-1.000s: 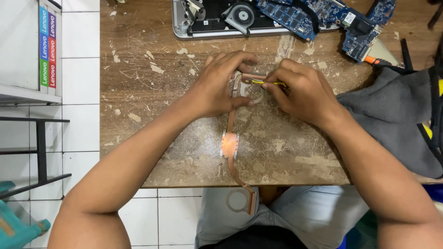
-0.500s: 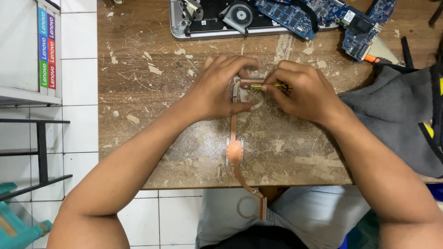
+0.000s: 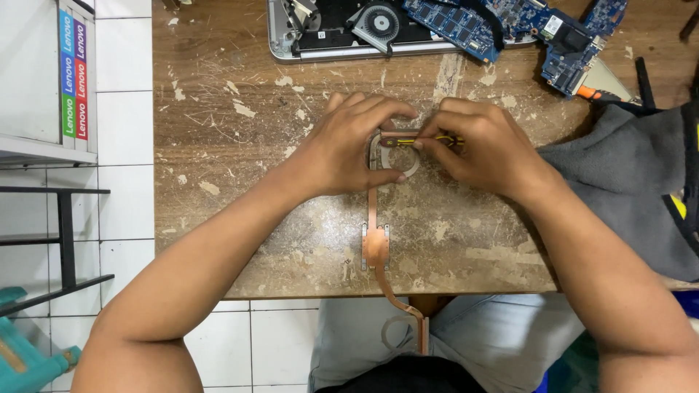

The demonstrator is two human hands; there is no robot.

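Observation:
A copper heat pipe assembly (image 3: 376, 247) lies on the worn wooden table (image 3: 240, 182), its lower end hanging over the front edge above my lap. My left hand (image 3: 353, 145) pinches its upper ring-shaped bracket (image 3: 397, 156) between thumb and fingers. My right hand (image 3: 480, 149) grips a small yellow-and-black screwdriver (image 3: 426, 138), held level with its tip at the top of that bracket. The two hands touch over the bracket and hide most of it.
An opened laptop base (image 3: 342, 29) with a fan lies at the table's far edge, blue circuit boards (image 3: 553, 33) beside it. A grey cloth (image 3: 633, 182) covers the right side. White shelving (image 3: 44, 87) and a tiled floor are at left.
The heat pipe has shifted slightly, its lower end swinging a little to the right over the table edge. Both hands stay on the upper bracket.

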